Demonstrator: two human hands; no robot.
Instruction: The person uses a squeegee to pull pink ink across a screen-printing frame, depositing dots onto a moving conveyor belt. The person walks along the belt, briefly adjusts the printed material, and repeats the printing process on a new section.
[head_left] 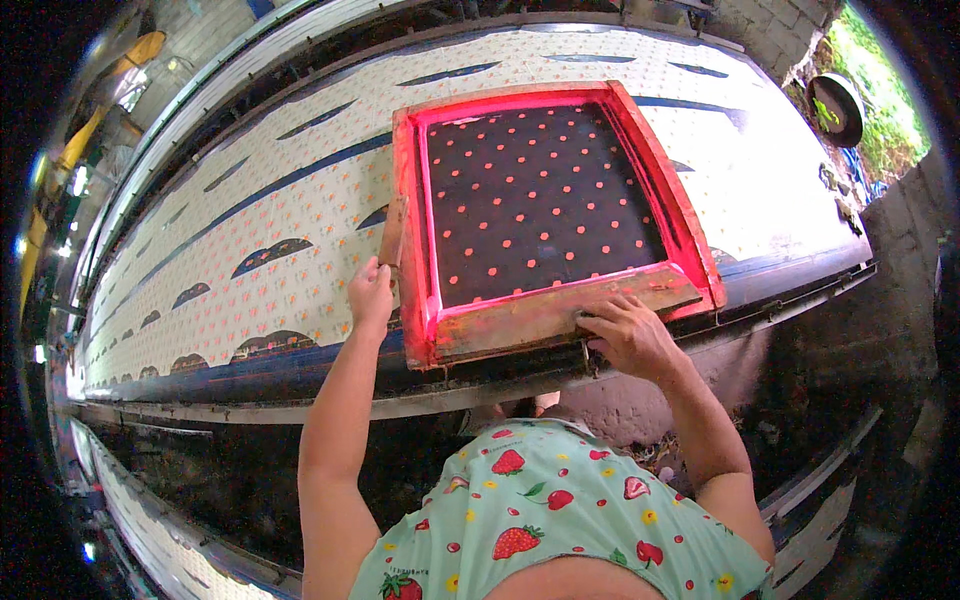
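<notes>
A screen printing frame with pink-stained wooden sides lies on pale printed fabric. Its dark mesh carries rows of small orange-red dots. My left hand is closed on a short wooden piece along the frame's left side. At the near side, a long wooden bar, stained pink in places, runs across the frame; whether it is part of the frame or a separate squeegee I cannot tell. My right hand grips this bar right of its middle, fingers curled over it, fingertips partly hidden.
The long printing table bears fabric pieces with small orange motifs, and dark curved gaps between them. A metal rail edges its near side. Another table stands at lower left. A dark round basin is at far right.
</notes>
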